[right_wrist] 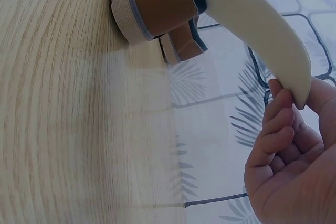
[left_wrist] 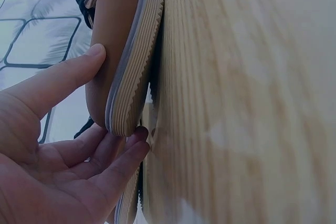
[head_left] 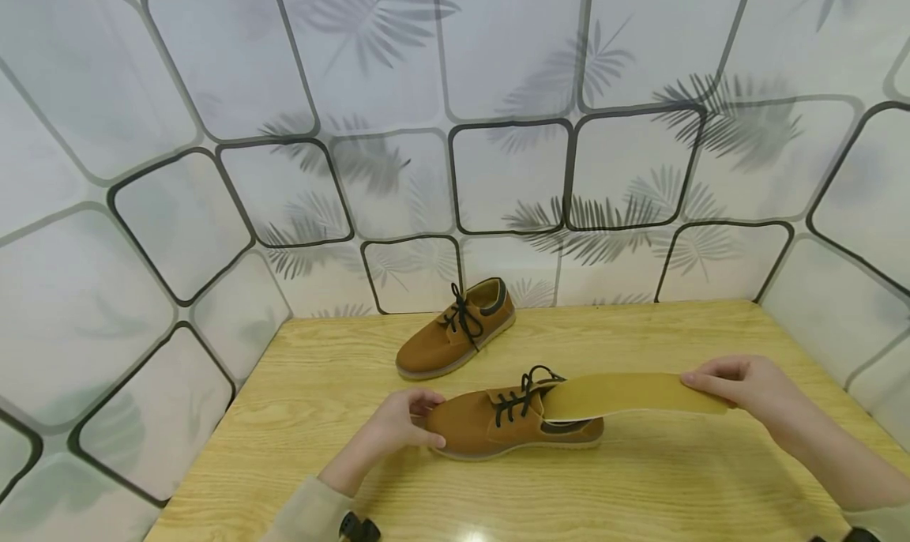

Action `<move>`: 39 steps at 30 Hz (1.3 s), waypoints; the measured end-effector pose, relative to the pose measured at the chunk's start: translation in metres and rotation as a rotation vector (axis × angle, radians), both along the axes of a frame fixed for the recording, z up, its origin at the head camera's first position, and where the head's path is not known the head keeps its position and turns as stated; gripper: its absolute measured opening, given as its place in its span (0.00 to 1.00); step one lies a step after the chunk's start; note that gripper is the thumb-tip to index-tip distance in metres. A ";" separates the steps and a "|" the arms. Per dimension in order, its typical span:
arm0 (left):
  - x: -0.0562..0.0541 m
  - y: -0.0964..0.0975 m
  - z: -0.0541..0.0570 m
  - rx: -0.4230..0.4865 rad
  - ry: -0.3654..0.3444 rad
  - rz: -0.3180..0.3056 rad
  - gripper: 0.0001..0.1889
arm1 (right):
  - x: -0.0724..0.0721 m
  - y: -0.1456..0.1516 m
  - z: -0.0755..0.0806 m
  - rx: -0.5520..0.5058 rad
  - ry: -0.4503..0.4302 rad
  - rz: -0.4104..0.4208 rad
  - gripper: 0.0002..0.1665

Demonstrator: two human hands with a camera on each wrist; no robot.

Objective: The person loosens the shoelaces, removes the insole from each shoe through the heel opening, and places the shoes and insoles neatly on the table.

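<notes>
A brown lace-up shoe (head_left: 469, 427) lies sole down on the table, toe to the left. My left hand (head_left: 408, 419) holds its toe; in the left wrist view the thumb presses the upper and the curled fingers (left_wrist: 118, 166) reach round the tip of the sole. From the shoe's opening a tan insole (head_left: 633, 392) sticks out to the right, its front part hidden inside. My right hand (head_left: 746, 388) pinches the insole's rear end between thumb and fingers. In the right wrist view the insole's pale underside (right_wrist: 262, 22) shows, bowed above the shoe's heel (right_wrist: 163, 3).
A second brown shoe (head_left: 455, 329) with black laces stands behind the first, toe to the left. Both are on a light wood-grain table (head_left: 341, 352). Patterned cloth walls (head_left: 512, 178) enclose the back and sides.
</notes>
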State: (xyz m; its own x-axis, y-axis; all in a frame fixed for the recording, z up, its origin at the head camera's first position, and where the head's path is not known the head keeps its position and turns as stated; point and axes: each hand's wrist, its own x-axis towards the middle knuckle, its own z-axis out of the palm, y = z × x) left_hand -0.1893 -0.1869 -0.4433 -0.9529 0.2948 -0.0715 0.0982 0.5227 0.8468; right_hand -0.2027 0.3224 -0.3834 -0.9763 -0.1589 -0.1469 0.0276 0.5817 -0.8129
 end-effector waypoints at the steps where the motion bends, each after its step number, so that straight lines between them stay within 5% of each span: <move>1: 0.000 0.000 0.000 0.001 -0.001 0.000 0.30 | 0.000 0.000 0.000 0.000 0.001 -0.005 0.11; 39: 0.001 0.001 0.001 0.010 0.002 -0.001 0.30 | 0.004 0.021 -0.010 -0.012 0.009 -0.028 0.14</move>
